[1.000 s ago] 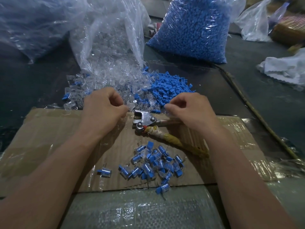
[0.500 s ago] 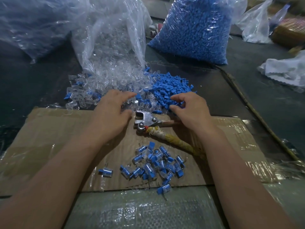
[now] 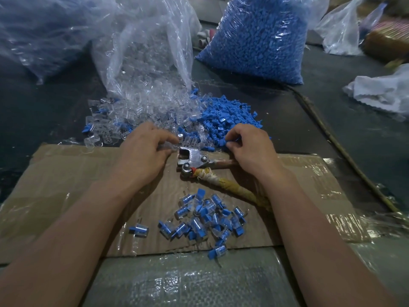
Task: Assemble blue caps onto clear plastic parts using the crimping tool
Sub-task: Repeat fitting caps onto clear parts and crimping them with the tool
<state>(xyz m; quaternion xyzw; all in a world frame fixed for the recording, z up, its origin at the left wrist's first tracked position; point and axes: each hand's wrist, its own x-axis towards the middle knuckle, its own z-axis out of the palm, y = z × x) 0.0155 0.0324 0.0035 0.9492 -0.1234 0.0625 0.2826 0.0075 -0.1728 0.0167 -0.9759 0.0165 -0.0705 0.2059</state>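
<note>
Crimping tool (image 3: 193, 160) lies flat on cardboard (image 3: 66, 173), metal head toward the left hand (image 3: 143, 152), taped handle running under the right wrist. Left hand just beside the head, fingers curled, thumb and forefinger pinching a clear part (image 3: 168, 144), blurred. Right hand (image 3: 251, 149) pinches a blue cap (image 3: 229, 143) at the edge of the loose caps (image 3: 225, 116). Finished pieces (image 3: 205, 216) heaped nearer, between the forearms.

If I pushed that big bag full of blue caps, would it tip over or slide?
Probably neither easily. The bag of blue caps is stuffed full and sits wide on the dark table, so it likely feels heavy and stays put. Its thin, crinkly plastic would probably dent and sag under your hand.
</note>
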